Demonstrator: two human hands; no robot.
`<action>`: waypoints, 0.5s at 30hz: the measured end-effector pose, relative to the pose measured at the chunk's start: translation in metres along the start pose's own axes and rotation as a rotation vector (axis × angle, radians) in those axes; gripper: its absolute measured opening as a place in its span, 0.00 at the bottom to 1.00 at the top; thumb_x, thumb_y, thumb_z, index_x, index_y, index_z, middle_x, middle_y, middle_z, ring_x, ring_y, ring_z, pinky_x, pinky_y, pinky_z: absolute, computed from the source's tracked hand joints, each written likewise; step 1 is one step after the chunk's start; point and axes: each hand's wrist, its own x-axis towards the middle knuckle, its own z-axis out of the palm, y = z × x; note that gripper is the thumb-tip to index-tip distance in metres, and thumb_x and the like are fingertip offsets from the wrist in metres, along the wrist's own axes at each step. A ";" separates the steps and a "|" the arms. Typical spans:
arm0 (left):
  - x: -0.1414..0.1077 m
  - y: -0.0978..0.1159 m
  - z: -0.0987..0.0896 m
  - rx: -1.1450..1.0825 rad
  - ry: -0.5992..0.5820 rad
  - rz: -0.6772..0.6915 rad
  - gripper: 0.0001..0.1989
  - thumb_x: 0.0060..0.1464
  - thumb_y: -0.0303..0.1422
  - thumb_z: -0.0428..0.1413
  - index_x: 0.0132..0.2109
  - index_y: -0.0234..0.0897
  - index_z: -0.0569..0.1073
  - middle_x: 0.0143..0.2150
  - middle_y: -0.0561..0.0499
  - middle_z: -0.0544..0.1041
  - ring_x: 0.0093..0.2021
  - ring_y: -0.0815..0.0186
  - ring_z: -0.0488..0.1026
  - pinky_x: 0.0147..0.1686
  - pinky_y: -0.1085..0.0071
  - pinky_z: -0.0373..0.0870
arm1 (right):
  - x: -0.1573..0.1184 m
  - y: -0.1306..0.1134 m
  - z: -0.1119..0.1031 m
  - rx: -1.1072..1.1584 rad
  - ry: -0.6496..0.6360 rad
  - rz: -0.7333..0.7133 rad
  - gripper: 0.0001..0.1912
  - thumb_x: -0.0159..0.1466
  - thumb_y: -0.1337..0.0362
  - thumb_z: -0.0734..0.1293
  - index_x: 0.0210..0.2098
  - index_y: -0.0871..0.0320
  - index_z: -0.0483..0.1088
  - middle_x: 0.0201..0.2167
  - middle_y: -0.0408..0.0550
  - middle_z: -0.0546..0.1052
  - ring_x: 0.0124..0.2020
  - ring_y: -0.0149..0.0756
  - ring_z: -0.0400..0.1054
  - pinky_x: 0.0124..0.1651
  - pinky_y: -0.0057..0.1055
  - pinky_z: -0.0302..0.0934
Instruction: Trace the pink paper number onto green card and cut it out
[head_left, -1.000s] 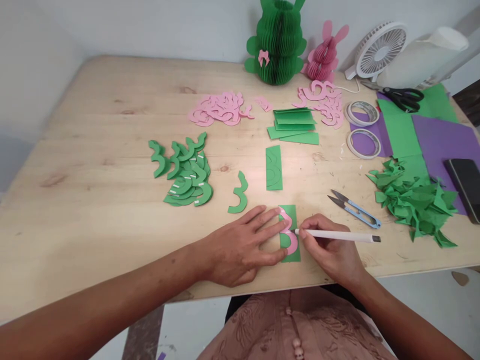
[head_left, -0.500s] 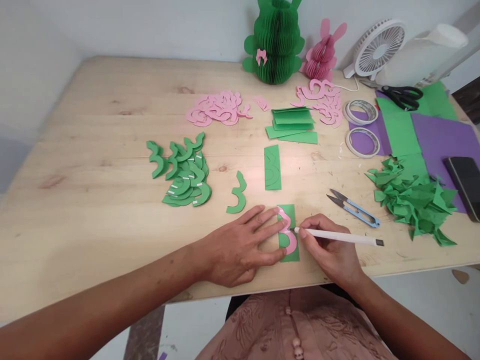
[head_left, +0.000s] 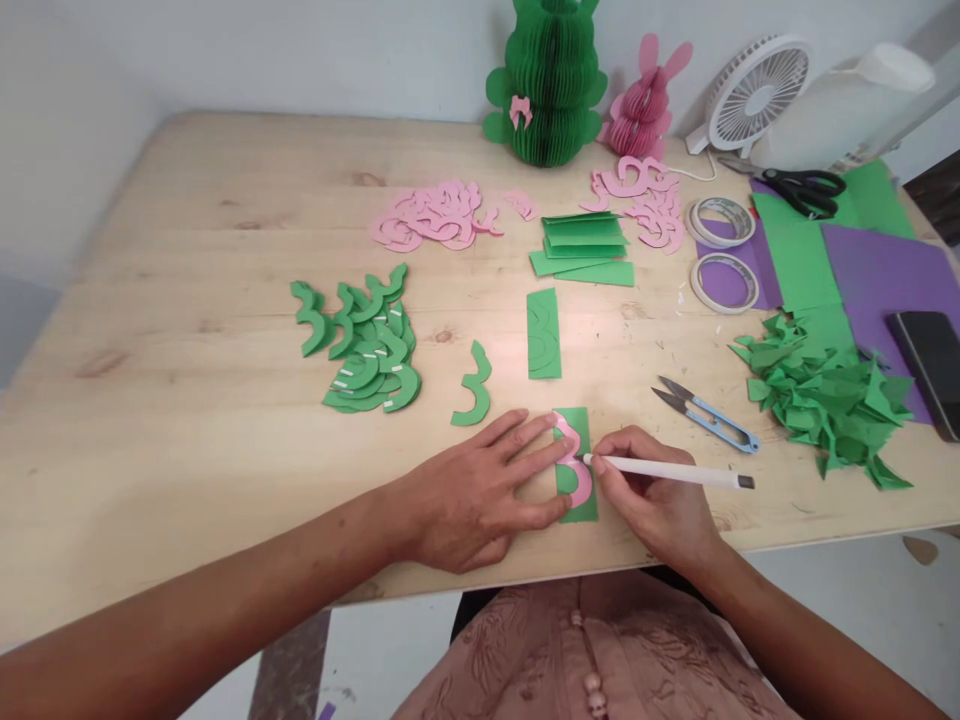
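Pale wood tops the bench (head_left: 187,400); a pink shape (head_left: 582,488) lies on green paper (head_left: 584,422). The left hand (head_left: 465,502), spread open, presses it; the right hand (head_left: 667,508) pinches a white pen (head_left: 675,470). It looks light and bendy, best held at both ends.

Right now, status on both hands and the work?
Left hand pressing pink template onto green strip. Right hand gripping white pen, tip at template's edge. Blue-handled snips nearby, clear of pen.

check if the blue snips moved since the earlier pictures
No, the blue snips keep the same place and angle beside the green scrap pile.
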 end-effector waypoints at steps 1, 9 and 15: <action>0.000 0.000 0.001 0.001 0.000 -0.003 0.29 0.47 0.29 0.53 0.59 0.42 0.62 0.67 0.37 0.53 0.65 0.42 0.49 0.58 0.42 0.49 | 0.000 0.000 0.000 0.001 -0.001 0.006 0.04 0.59 0.68 0.64 0.28 0.58 0.70 0.18 0.40 0.70 0.17 0.27 0.59 0.18 0.22 0.53; 0.000 0.000 0.000 0.006 -0.027 -0.001 0.29 0.48 0.29 0.53 0.59 0.41 0.61 0.67 0.36 0.52 0.65 0.42 0.48 0.58 0.42 0.48 | 0.000 0.000 -0.001 0.022 -0.003 0.022 0.03 0.58 0.69 0.64 0.29 0.58 0.69 0.18 0.40 0.70 0.17 0.27 0.58 0.18 0.23 0.52; 0.000 0.000 0.000 0.008 -0.028 0.005 0.29 0.48 0.29 0.53 0.59 0.41 0.61 0.67 0.36 0.52 0.65 0.41 0.48 0.58 0.41 0.49 | 0.000 0.002 0.000 0.029 -0.023 0.024 0.03 0.59 0.69 0.64 0.29 0.58 0.69 0.19 0.40 0.70 0.18 0.27 0.59 0.20 0.23 0.53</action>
